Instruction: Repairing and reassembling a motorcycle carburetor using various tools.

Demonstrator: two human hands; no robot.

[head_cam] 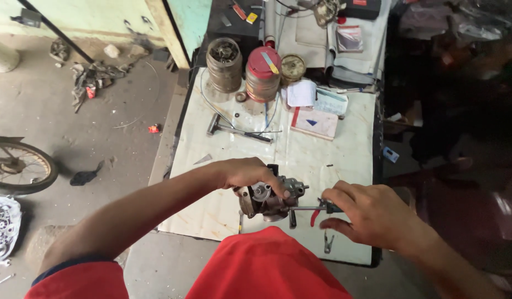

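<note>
A dusty concrete workshop floor [56, 127] spreads to the left, with part of a bicycle wheel [18, 166] at its edge and scraps lying near the pale wall. Against it stands a workbench [344, 149] covered in a cream plastic sheet, cluttered along its far side: two round metal engine cylinders, one bare grey [224, 65] and one with a red top [263, 73], a brass-coloured disc [293, 67] just beside them, folded papers [301, 93], and a white booklet with a red edge [314, 122]. A T-handled wrench [236, 130] lies near the middle of the sheet. At the near edge, above the person's red-clad knee, the left hand [249, 174] is closed around a small grey metal carburettor [267, 198], holding it up just over the bench. The right hand [366, 213] grips red-handled pliers [316, 210], fingers curled around them, their nose touching the carburettor's side. A small metal clip [328, 242] lies on the sheet just below that hand
</note>
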